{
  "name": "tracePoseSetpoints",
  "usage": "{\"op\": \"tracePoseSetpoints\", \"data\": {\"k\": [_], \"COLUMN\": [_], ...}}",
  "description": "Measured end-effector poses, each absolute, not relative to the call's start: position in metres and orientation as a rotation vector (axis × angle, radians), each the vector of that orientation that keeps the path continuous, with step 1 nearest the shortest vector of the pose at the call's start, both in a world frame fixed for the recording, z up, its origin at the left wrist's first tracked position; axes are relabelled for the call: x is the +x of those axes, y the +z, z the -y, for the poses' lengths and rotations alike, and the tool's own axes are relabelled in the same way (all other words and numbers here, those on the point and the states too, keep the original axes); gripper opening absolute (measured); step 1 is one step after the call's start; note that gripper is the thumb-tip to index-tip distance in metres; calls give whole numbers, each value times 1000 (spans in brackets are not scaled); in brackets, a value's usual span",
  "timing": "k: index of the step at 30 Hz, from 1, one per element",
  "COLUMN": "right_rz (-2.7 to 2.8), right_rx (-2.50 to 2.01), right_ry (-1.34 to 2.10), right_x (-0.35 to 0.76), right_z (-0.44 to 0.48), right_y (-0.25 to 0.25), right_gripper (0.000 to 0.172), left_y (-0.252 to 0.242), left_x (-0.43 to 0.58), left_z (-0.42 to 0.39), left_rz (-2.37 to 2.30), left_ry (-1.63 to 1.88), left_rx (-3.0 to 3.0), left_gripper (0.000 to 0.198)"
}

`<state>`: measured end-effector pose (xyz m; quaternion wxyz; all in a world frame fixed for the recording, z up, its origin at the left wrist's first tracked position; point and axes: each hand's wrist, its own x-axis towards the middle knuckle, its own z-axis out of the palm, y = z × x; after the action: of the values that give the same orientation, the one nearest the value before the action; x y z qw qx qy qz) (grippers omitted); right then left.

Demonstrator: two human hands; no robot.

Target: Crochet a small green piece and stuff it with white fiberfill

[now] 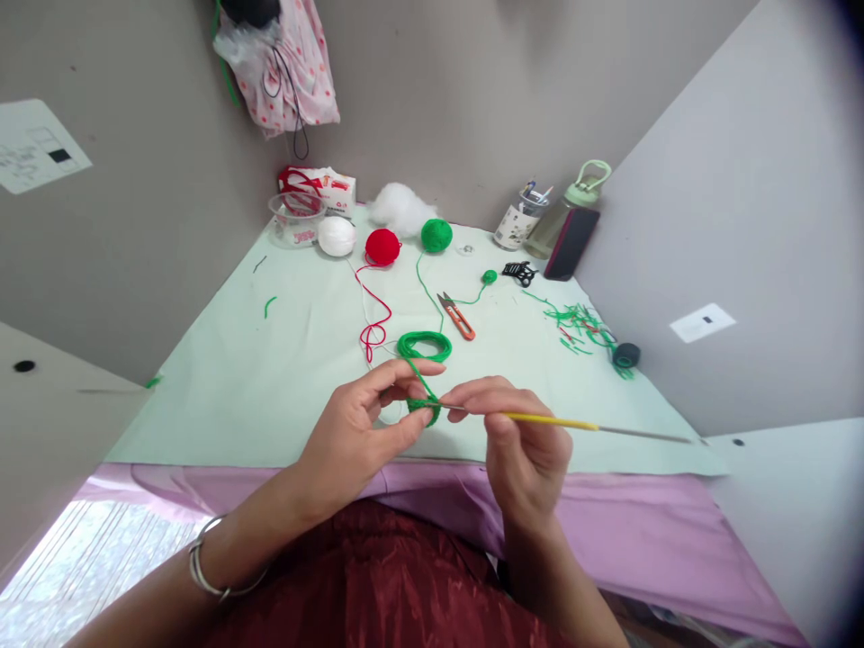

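Between its thumb and fingers my left hand point(364, 423) pinches a small green crochet piece point(424, 410). My right hand point(517, 427) grips a crochet hook point(560, 420) with a yellow handle, and its thin metal end reaches into the green piece. Green yarn runs over my left fingers to a loose coil of green yarn point(424, 346) lying just beyond them. The hook's very tip is hidden among the stitches and fingers. Orange-handled thread snips point(457, 317) lie past the coil.
White point(337, 237), red point(382, 247) and green point(436, 235) yarn balls sit at the back beside white stuffing point(401, 209). Cut green yarn scraps point(577, 324) and a black tape roll point(626, 355) lie right. A bottle point(557, 225), phone point(572, 244) and pen cup point(518, 223) stand back right.
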<state>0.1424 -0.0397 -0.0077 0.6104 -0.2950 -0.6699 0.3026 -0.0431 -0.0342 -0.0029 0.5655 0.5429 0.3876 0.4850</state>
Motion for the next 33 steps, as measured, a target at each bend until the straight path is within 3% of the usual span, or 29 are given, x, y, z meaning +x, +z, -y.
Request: {"op": "tracePoseSetpoints", "data": {"k": [9, 15, 21, 26, 33], "right_rz": [1915, 1939, 1918, 1811, 1783], "right_rx": [-735, -746, -745, -779, -791], "right_ry": [256, 247, -149, -96, 84], "right_x": [146, 144, 136, 133, 132], "right_z": [47, 45, 38, 38, 39], "right_y": [-13, -6, -28, -33, -13], "right_gripper": [35, 29, 38, 47, 33], "left_y": [-7, -12, -14, -8, -14], "left_x": [-39, -41, -34, -35, -34], "left_z": [31, 28, 30, 33, 31], "left_rz": [-1029, -1054, -1030, -863, -846], "left_ry": [1379, 1401, 1319, 1242, 1223], "left_rx": [1705, 1855, 1419, 1103, 1024], "left_gripper": [29, 28, 33, 35, 41]}}
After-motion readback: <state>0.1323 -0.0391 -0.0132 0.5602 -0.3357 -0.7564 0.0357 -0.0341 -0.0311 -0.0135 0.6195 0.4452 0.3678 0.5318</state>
